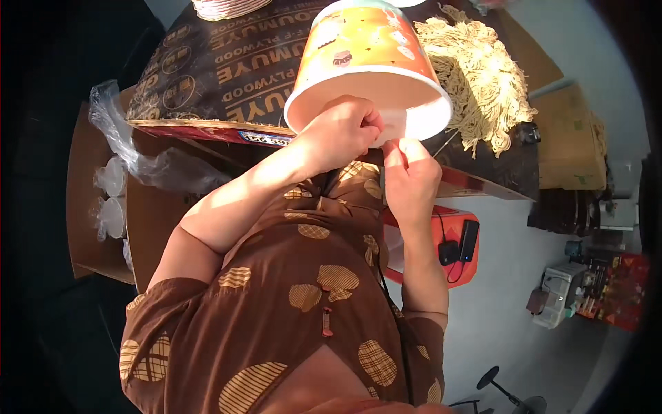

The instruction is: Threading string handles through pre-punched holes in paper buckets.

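Note:
An orange paper bucket [369, 45] with cartoon prints and a white rim lies tilted on the tabletop, its open mouth facing me. My left hand [345, 131] reaches into the mouth by the lower rim, its fingers curled together; whatever they grip is hidden. Right beside it, my right hand [412, 172] has thumb and finger pinched at the bucket's lower rim. The fingertips of both hands are close together there. To the right of the bucket lies a heap of cream-coloured cords [472, 76].
The dark printed plywood tabletop [241, 76] has its edge before me. A stack of pale rims [227, 7] stands at the far left. Below left is a cardboard box [158, 228] with clear plastic wrapping [165, 169]. A red stool [469, 269] bearing black devices stands below the table.

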`<action>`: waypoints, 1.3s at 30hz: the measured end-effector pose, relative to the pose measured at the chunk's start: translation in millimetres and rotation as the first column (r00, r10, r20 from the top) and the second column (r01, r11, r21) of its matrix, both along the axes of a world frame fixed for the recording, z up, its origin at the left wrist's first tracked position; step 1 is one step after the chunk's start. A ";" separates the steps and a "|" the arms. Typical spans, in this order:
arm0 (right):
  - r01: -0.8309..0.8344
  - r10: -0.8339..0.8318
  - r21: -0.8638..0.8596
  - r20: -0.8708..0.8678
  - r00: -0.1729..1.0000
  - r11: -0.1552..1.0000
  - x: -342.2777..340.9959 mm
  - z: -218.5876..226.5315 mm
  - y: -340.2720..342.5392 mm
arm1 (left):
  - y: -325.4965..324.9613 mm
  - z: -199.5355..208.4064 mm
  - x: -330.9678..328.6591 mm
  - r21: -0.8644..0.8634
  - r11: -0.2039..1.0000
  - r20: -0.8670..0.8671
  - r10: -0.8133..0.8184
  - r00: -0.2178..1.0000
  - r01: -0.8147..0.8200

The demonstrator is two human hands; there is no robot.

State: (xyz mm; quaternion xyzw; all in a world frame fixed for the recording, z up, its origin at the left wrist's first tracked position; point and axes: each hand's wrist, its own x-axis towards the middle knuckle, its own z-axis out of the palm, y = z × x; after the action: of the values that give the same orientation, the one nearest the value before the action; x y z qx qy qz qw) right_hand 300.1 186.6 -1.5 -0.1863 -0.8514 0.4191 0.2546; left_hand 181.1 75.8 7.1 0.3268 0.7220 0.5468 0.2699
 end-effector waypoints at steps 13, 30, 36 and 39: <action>-0.051 0.048 -0.303 -0.015 0.999 0.952 -6.8 0.5 12.1 | 0.4 5.2 3.8 -0.018 0.998 -0.008 0.063 0.998 -0.063; 0.069 0.116 0.729 -0.200 0.973 0.681 -11.9 -1.2 13.9 | 6.4 5.4 -3.8 -0.037 0.998 -0.158 -0.050 0.986 0.045; 0.051 0.081 0.632 -0.179 0.981 0.773 -18.3 0.9 18.2 | 10.8 18.9 -8.6 -0.142 0.988 -0.137 -0.072 0.988 0.053; 0.017 0.082 0.548 -0.156 0.984 0.836 -20.7 2.5 24.3 | 13.0 20.0 -10.3 -0.159 0.985 -0.171 -0.099 0.980 0.071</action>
State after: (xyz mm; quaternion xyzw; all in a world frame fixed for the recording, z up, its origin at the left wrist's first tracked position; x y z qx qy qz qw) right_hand 279.4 210.9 0.9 -0.0540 -0.9131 0.1772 0.3632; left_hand 170.8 88.8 27.0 0.3835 0.7682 0.4466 0.2515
